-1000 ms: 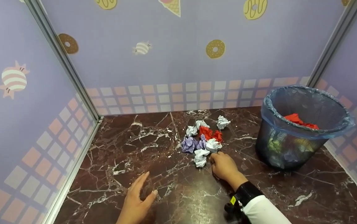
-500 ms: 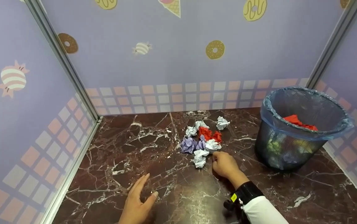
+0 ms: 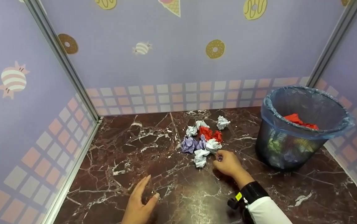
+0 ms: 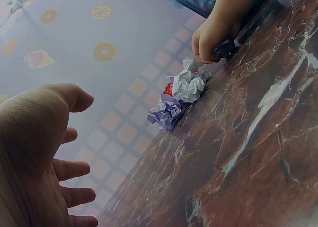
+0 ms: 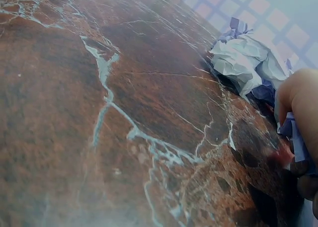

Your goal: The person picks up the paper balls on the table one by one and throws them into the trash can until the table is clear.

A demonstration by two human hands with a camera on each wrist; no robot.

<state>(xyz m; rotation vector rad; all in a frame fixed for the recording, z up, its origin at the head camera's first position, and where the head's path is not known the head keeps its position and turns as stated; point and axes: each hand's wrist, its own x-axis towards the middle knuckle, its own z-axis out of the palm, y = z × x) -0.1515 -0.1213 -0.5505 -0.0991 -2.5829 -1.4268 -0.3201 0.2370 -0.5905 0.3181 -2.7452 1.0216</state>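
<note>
Though dim, likely paper-edge (image 5: 297,140) in grip (image 3: 229,163)

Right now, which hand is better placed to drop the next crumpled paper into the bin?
Probably the right hand: it grips a purple paper and is nearer the bin. The left hand holds nothing and is farther away, beyond the paper pile's near side.

We classify the balls (image 3: 189,145) as crumpled paper, matt and rough. The tabletop (image 3: 197,193) presents a smooth, glossy, marble-like finish. We note a mesh bin (image 3: 278,149) with a thin, shiny plastic liner (image 3: 270,119), smooth wall panels (image 3: 178,40), metal-looking posts (image 3: 334,40) and a matt cloth sleeve (image 3: 268,211).
</note>
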